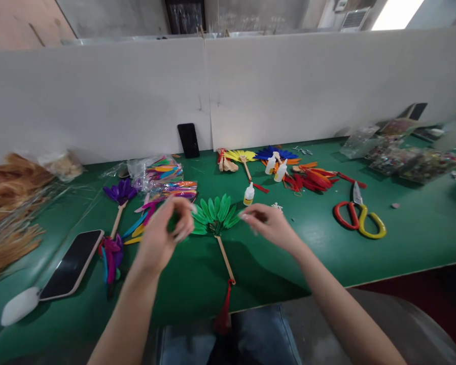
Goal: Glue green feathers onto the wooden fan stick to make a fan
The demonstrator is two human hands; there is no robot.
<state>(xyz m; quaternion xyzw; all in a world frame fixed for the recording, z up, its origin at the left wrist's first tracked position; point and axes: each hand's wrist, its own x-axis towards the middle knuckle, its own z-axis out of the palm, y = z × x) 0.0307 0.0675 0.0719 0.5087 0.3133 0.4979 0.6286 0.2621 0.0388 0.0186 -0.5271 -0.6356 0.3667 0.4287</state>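
Before you stretches the green table (pixel 315 246), backed along its far edge by a white partition (pixel 307 86). At the far left lies a heap of brown fibres (pixel 18 175), and at the far right a pile of clear packets (pixel 421 165). Directly in front of you, the green feather fan (pixel 217 210) lies on the table, its feathers spread away from you and its handle pointing back toward your lap, where its red tassel hangs over the edge. Your left hand (pixel 167 228) is at the fan's left side, fingers curled with a gap inside the curl; your right hand (pixel 269 223) is at its right side, thumb and fingertips close together near the feather tips. Whether either hand pinches anything, you cannot tell from here. A pale-edged phone (pixel 73 263) lies to your left, beside a purple feather fan (pixel 118 218), and scissors (pixel 359 213) with one red and one yellow handle lie to your right. Just beyond the green feathers stands a small white bottle (pixel 248 194), and some tiny white bits (pixel 276 206) lie past your right hand.
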